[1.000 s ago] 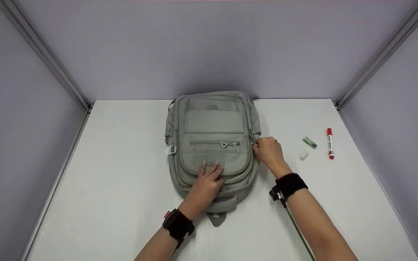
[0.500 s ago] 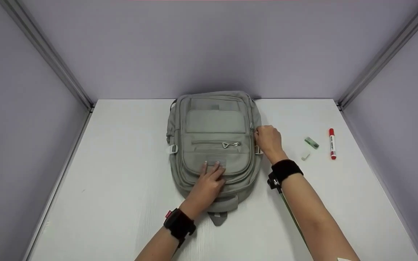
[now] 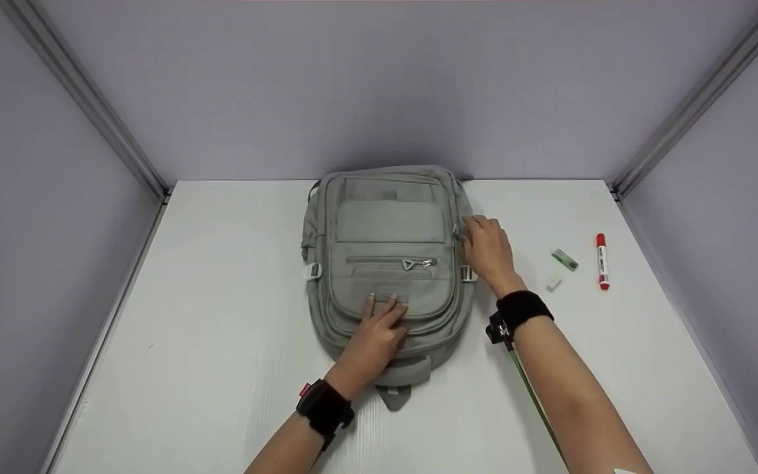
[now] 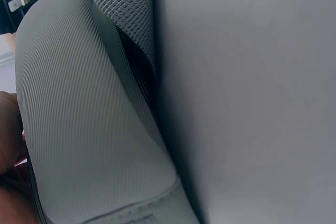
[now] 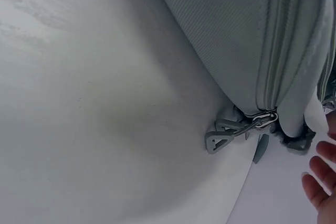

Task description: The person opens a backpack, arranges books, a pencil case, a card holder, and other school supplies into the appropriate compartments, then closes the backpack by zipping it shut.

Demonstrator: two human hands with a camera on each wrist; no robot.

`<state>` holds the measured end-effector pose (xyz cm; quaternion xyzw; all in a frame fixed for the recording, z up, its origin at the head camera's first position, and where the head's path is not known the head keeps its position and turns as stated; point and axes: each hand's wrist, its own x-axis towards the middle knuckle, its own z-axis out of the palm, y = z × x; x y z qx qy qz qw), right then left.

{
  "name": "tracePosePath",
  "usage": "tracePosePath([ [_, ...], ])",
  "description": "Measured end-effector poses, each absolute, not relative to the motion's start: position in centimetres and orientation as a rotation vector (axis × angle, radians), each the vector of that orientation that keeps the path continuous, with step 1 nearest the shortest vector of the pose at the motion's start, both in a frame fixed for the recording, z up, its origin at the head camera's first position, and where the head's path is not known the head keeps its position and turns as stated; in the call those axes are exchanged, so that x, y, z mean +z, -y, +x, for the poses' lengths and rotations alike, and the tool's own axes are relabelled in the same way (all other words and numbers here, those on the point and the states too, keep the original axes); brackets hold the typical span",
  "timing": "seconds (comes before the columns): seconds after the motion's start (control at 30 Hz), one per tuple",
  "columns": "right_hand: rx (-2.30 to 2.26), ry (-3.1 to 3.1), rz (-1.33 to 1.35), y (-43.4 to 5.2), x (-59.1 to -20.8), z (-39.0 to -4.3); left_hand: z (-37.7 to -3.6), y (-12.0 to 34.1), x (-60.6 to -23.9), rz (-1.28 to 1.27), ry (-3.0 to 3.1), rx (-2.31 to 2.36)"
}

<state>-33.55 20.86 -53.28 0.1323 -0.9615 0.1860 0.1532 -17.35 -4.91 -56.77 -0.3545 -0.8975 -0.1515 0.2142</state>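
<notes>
A grey-green backpack (image 3: 389,222) lies front side up on the white table, its top handle (image 3: 405,373) towards the person. My left hand (image 3: 376,337) rests on its near front panel with fingers spread. At the bag's right side is my right hand (image 3: 489,249), next to the end of a closed side zip (image 3: 456,232); its fingers reach forward. In the right wrist view, those fingers (image 5: 321,174) look loosely bent and apart, with nothing seen held. Two triangular zip pulls (image 5: 219,142) hang lower on the bag there. The thumb's contact with the bag is hidden.
Right of the bag lie a red-capped marker (image 3: 602,262), a small green block (image 3: 564,259) and a small white block (image 3: 553,284). Grey panels (image 3: 379,85) stand behind the table (image 3: 234,276) and at both sides.
My right hand has moved away from me along the bag's right side, and its curled fingers have straightened. A white side buckle has come into view. My left hand has stayed in place.
</notes>
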Motion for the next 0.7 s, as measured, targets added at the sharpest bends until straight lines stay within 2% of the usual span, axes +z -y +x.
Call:
tracePosePath([
  [0.33, 0.754, 2.844, 0.479, -20.0, -52.9, -33.1, -17.4, 4.8, -56.8, -0.990, 2.491, -0.448],
  [0.7, 0.613, 2.750, 0.478, -20.3, -53.3, -32.4, -17.5, 5.0, -57.1, -0.990, 2.449, -0.440],
])
